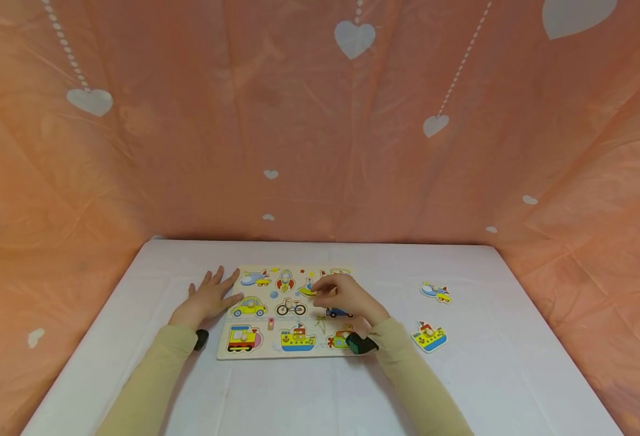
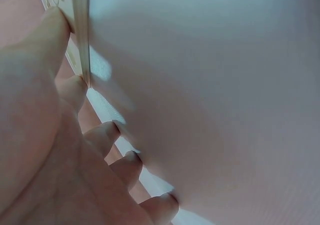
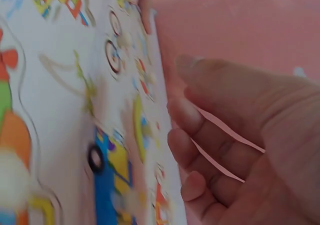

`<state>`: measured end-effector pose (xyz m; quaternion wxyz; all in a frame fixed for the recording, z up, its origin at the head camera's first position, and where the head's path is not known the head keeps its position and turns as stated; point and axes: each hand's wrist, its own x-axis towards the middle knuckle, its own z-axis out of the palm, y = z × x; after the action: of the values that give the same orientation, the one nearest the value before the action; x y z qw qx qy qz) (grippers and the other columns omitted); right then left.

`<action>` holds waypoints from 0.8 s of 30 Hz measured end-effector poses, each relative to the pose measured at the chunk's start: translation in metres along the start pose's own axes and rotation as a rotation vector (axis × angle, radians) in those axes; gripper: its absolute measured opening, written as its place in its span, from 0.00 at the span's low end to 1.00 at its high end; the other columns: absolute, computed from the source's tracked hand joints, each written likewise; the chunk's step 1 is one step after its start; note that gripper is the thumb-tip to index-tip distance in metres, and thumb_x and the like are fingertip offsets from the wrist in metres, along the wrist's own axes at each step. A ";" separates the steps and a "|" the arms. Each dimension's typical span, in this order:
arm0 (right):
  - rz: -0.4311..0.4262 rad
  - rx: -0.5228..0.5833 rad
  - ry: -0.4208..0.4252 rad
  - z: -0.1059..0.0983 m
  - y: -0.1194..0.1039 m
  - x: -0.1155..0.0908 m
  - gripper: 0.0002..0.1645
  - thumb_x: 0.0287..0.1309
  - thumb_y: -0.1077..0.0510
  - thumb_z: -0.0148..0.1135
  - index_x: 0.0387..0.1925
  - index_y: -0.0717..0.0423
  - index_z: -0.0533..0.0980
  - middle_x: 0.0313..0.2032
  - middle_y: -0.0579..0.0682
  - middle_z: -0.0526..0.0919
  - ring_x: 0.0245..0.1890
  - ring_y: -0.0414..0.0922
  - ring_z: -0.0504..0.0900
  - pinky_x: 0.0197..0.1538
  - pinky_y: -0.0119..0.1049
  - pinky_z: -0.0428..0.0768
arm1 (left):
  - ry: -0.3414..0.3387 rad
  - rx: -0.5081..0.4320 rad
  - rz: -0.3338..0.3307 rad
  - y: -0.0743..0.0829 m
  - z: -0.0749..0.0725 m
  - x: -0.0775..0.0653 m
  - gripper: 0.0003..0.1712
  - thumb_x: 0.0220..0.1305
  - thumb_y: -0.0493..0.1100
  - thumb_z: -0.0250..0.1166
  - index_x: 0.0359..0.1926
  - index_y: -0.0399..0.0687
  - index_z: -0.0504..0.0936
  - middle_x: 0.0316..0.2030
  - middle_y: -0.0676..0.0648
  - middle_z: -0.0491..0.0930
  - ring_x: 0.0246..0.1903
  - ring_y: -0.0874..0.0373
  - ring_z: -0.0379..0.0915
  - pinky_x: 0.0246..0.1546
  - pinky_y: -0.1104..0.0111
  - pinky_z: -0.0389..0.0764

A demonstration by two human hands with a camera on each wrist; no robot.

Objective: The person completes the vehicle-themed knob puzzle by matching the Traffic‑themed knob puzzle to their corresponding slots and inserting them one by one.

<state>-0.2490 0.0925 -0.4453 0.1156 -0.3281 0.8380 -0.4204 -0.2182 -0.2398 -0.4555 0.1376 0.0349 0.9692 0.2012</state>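
A wooden puzzle board (image 1: 267, 350) with vehicle pictures lies on the table. My left hand (image 1: 206, 301) rests at its left edge with spread fingers; in the left wrist view the thumb (image 2: 52, 32) touches the board's edge. Over the board's right part hovers my right hand (image 1: 348, 295), near the sailboat piece (image 1: 307, 289). Its fingers (image 3: 220, 145) bend loosely in the right wrist view, with nothing between them and the thumb. Knobbed pieces such as the yellow car (image 1: 249, 306), the train (image 1: 242, 338) and the bicycle (image 1: 290, 307) sit in the board. The right hand partly covers a blue vehicle piece (image 1: 339, 313).
Right of the board, a loose airplane piece (image 1: 436, 292) and a loose ship piece (image 1: 430, 336) lie on the white tablecloth (image 1: 494, 363). Behind the table hangs a pink curtain (image 1: 309, 151) with white hearts. Dark bands circle both wrists.
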 end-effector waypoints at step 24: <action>0.137 -0.011 0.163 -0.059 0.038 -0.062 0.17 0.55 0.59 0.69 0.46 0.61 0.80 0.33 0.45 0.83 0.36 0.43 0.79 0.39 0.37 0.74 | -0.004 0.004 0.004 -0.001 0.001 0.001 0.45 0.65 0.61 0.57 0.74 0.46 0.50 0.71 0.28 0.38 0.68 0.27 0.28 0.59 0.30 0.32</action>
<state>-0.2468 0.1865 -0.4434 0.0737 -0.2356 0.8674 -0.4320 -0.2190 -0.2404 -0.4571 0.1389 0.0372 0.9693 0.1996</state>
